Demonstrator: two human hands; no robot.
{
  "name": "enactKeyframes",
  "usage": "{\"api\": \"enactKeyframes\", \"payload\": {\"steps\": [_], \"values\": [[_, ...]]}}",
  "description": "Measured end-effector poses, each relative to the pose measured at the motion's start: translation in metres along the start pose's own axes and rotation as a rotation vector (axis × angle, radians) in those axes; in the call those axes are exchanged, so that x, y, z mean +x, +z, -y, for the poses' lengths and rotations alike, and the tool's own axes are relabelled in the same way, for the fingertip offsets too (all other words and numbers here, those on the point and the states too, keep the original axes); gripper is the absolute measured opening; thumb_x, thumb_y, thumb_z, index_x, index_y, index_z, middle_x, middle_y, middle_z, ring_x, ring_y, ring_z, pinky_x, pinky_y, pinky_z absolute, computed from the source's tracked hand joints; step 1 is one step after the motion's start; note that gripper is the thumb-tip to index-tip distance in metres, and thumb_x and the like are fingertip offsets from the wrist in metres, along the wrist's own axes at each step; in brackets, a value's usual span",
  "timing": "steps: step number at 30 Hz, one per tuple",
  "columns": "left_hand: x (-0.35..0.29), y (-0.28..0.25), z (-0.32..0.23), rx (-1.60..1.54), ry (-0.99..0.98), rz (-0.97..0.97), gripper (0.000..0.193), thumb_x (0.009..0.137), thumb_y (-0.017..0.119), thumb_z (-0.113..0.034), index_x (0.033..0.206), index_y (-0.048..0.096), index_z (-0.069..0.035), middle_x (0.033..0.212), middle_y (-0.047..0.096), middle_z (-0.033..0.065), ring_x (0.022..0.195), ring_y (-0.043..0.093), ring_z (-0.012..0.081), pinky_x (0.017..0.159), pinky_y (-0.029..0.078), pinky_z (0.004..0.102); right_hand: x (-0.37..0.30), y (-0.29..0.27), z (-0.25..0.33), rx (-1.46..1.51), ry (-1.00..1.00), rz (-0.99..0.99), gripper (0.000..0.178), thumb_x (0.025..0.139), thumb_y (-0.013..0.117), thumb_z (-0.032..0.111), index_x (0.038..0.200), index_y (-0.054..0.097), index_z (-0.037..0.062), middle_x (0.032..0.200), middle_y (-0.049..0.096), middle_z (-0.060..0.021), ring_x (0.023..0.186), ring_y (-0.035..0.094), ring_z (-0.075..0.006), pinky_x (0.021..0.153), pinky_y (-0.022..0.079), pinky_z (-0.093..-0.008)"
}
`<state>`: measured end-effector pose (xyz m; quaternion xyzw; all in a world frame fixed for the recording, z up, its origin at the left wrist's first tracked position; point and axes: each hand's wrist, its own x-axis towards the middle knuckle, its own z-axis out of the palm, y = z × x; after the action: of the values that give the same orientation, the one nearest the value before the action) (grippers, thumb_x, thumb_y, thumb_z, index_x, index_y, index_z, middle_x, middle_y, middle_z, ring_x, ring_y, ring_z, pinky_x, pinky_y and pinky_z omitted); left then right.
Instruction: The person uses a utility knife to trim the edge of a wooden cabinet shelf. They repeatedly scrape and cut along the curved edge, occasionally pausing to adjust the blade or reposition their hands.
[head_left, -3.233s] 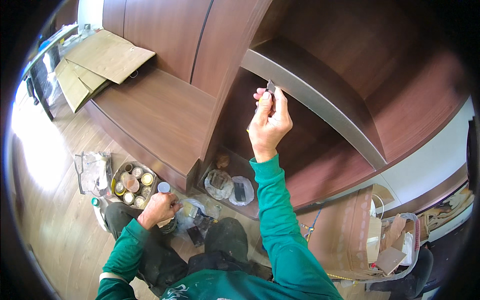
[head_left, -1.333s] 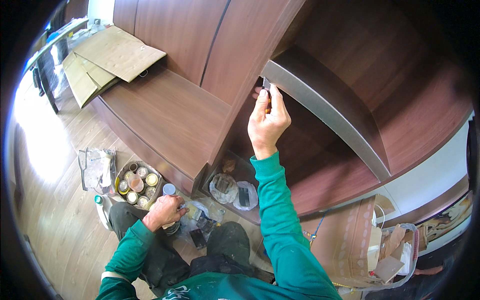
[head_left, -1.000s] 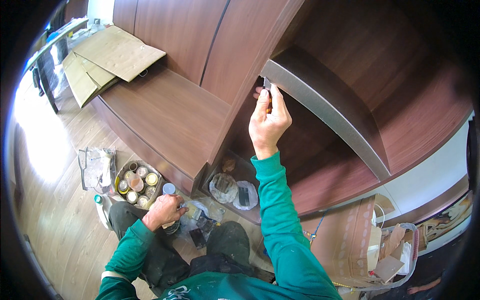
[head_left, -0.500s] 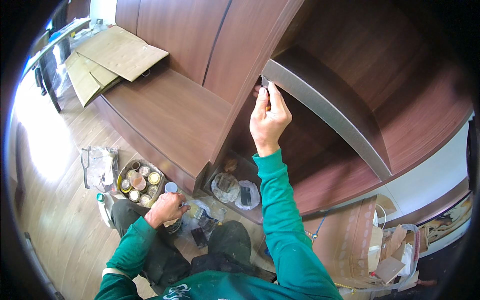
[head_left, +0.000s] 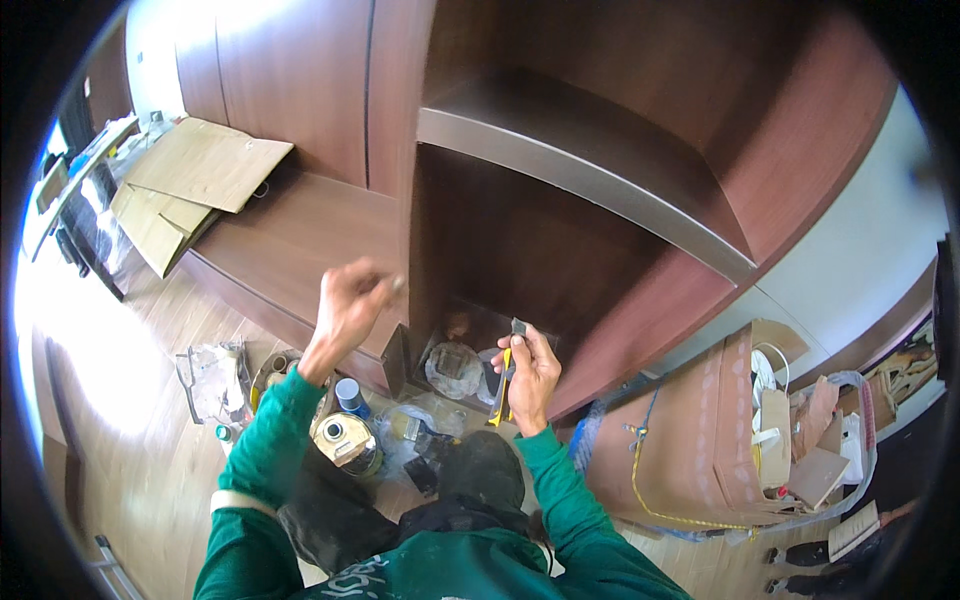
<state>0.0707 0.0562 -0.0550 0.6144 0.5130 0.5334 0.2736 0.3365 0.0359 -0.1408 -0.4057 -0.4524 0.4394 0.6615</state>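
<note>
In my right hand (head_left: pixel 532 385) is a slim yellow-and-black tool (head_left: pixel 503 388), its kind unclear, pointing downward. A small grey flat piece (head_left: pixel 518 327) sticks up from the fingertips of that same hand. My left hand (head_left: pixel 348 300) is raised over the cabinet's low ledge, smeared by motion. Its fingers look pinched, with a small pale bit at the tips that I cannot make out. Above my right hand runs the curved shelf (head_left: pixel 590 180) with its metallic grey front edge; neither hand touches it.
An open round tin (head_left: pixel 345 440), a blue can (head_left: pixel 351 397) and plastic bags (head_left: pixel 415 430) lie by my knees. Plastic-wrapped bundles (head_left: pixel 453 370) sit in the lower niche. A cardboard box (head_left: pixel 690 430) stands at right, cardboard sheets (head_left: pixel 205 165) at left. Another person's feet (head_left: pixel 800 555) show lower right.
My right hand has come down from the shelf's left end to the lower niche. My left hand has risen from beside the tins to above the ledge. The view has turned rightward.
</note>
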Motion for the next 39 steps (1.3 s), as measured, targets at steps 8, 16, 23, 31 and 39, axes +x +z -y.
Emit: {"api": "enactKeyframes", "payload": {"steps": [8, 16, 23, 31, 39], "values": [[0.077, 0.106, -0.090, -0.629, 0.041, 0.163, 0.042, 0.100, 0.068, -0.036, 0.101, 0.071, 0.006, 0.080, 0.073, 0.0141, 0.065, 0.071, 0.0187, 0.064, 0.058, 0.0292, 0.037, 0.003, 0.073, 0.027, -0.270, -0.040, 0.023, 0.105, 0.059, 0.018, 0.118, 0.066, 0.0007, 0.088, 0.070, -0.0079, 0.064, 0.062, -0.0122, 0.058, 0.049, -0.0245], [0.088, 0.132, -0.083, -0.698, 0.018, -0.007, 0.045, 0.100, 0.068, -0.040, 0.095, 0.072, 0.005, 0.072, 0.071, 0.0145, 0.056, 0.068, 0.0187, 0.054, 0.056, 0.0284, 0.084, 0.020, 0.099, -0.063, -0.564, 0.018, 0.021, 0.105, 0.059, 0.014, 0.118, 0.067, 0.0002, 0.090, 0.071, -0.0066, 0.071, 0.063, -0.0088, 0.061, 0.051, -0.0238], [0.088, 0.121, -0.089, -0.716, 0.055, -0.017, 0.042, 0.096, 0.075, -0.036, 0.088, 0.072, 0.006, 0.070, 0.070, 0.0130, 0.056, 0.067, 0.0160, 0.055, 0.054, 0.0257, 0.118, 0.053, 0.095, -0.219, -0.775, -0.011, 0.019, 0.104, 0.060, 0.012, 0.114, 0.067, -0.0017, 0.085, 0.071, -0.0076, 0.070, 0.065, -0.0120, 0.063, 0.053, -0.0284], [0.075, 0.089, -0.082, -0.236, 0.280, -0.102, 0.023, 0.094, 0.075, -0.019, 0.092, 0.072, 0.005, 0.077, 0.072, 0.0121, 0.064, 0.068, 0.0153, 0.059, 0.053, 0.0274, 0.128, 0.069, 0.091, -0.260, -0.814, -0.049, 0.019, 0.105, 0.058, 0.013, 0.115, 0.066, -0.0008, 0.083, 0.070, -0.0089, 0.067, 0.065, -0.0139, 0.061, 0.052, -0.0286], [0.126, 0.027, -0.041, 0.783, 1.259, 0.030, 0.015, 0.074, 0.076, -0.009, 0.083, 0.065, -0.006, 0.076, 0.058, 0.0054, 0.065, 0.059, 0.0244, 0.061, 0.047, 0.0382, 0.133, 0.080, 0.084, -0.196, -0.859, -0.135, 0.020, 0.108, 0.055, 0.016, 0.116, 0.065, 0.0010, 0.085, 0.070, -0.0044, 0.063, 0.059, -0.0070, 0.058, 0.048, -0.0219]]}}
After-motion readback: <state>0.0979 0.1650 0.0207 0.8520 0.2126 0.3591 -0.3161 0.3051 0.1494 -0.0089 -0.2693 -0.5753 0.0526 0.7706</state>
